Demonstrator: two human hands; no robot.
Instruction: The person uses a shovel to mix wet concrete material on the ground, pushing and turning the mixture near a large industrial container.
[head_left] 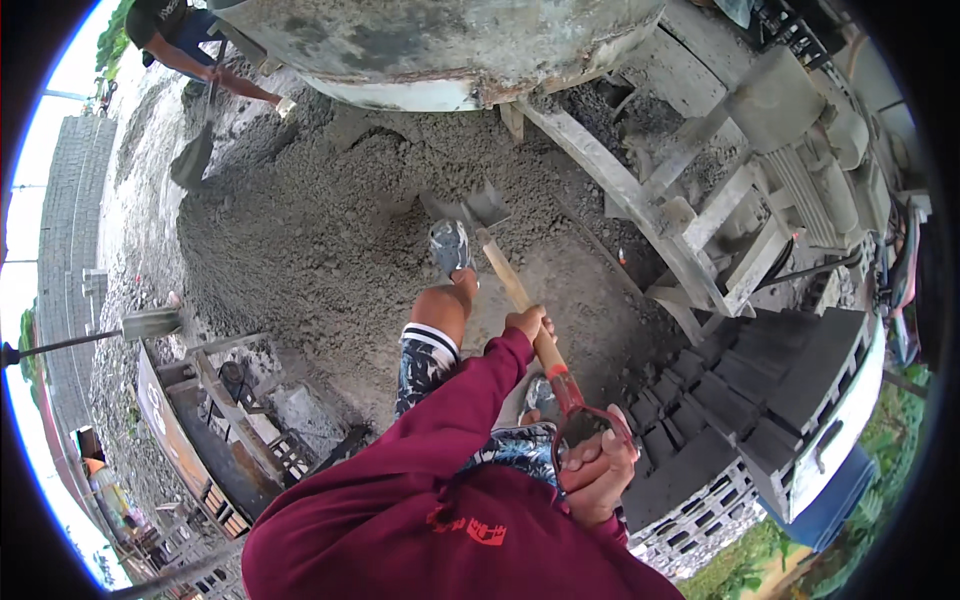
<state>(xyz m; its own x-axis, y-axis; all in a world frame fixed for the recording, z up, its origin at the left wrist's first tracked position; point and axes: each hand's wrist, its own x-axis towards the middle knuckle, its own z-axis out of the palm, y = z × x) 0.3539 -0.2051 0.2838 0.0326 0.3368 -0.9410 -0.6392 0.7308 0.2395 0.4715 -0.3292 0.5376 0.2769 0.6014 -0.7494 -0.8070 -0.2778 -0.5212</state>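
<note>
In head view, centre: shovel (520,300) runs near-right to far-left, blade sunk in the grey mix pile (300,230). Right hand (597,470) wraps the red D-grip; left hand (528,325) clamps mid-shaft, nearer the blade. Foot (450,247) just beside blade.
</note>
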